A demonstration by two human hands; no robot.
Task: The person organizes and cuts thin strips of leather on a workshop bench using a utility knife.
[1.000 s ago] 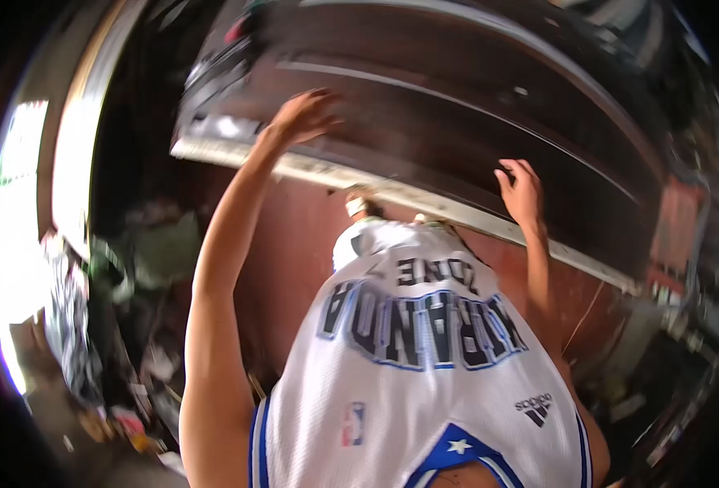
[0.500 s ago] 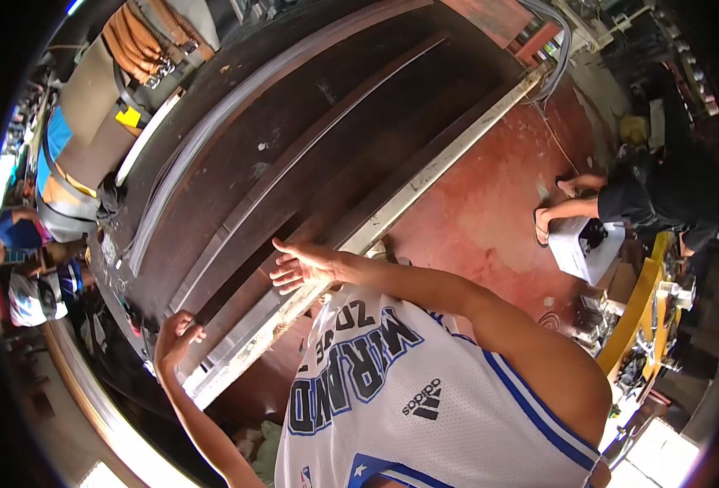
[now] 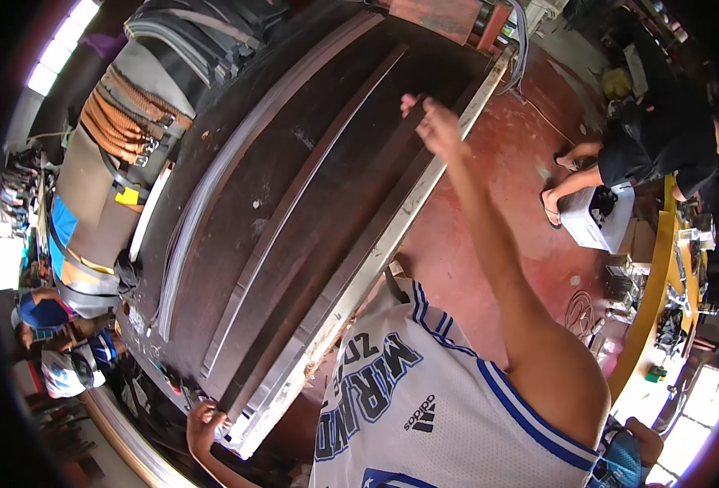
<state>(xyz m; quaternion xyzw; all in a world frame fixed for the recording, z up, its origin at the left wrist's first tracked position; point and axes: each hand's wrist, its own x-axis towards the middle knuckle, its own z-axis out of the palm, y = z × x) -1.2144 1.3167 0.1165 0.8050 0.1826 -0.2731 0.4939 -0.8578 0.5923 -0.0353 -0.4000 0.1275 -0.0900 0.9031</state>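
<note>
Table edge (image 3: pixel 360 269): right hand (image 3: pixel 434 124) above (left hand (image 3: pixel 204 420) grips corner), floor (image 3: pixel 490 224) alongside.

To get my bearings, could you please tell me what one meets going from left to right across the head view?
From the left: yellow tag → left hand → right hand → white box → yellow bench.
</note>
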